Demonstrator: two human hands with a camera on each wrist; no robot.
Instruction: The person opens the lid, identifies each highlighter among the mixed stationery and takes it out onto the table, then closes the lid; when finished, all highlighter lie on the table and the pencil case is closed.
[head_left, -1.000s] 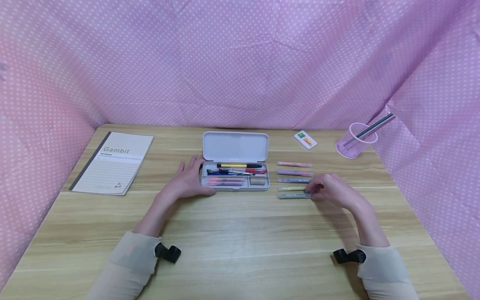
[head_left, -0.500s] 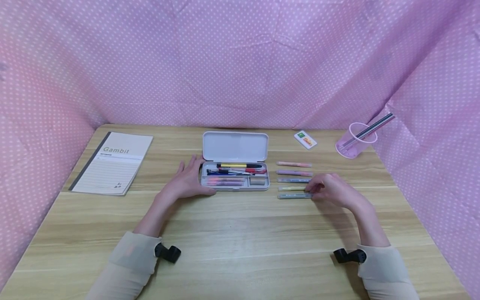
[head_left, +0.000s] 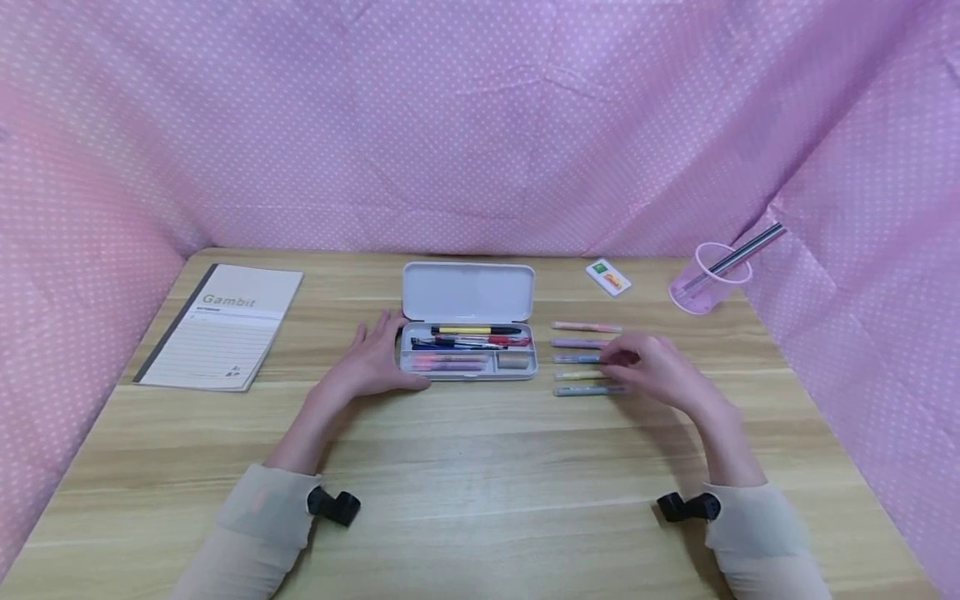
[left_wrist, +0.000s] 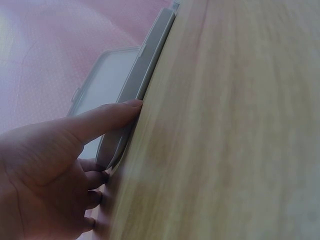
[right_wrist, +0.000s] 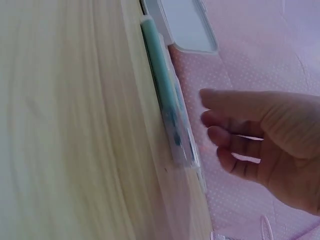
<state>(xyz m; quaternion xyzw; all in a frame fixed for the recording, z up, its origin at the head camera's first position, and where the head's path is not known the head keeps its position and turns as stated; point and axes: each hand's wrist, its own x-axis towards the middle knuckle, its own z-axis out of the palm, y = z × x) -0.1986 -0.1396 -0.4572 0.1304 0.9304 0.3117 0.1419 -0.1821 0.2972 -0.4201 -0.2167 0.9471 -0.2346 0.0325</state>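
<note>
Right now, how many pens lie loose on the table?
5, in one row right of the case, far to near: pink, purple, blue, yellow, green; the right hand covers some ends.

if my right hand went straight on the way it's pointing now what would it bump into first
Your right hand would likely meet the blue pen or the yellow pen in the row; depth is unclear, so I can't say which.

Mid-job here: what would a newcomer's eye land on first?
Probably the pink dotted cloth behind the table. Next, the open pencil case mid-table, its left end gripped by the left hand. To its right, five slim pens lie side by side, with the right hand over some of their right ends.
</note>
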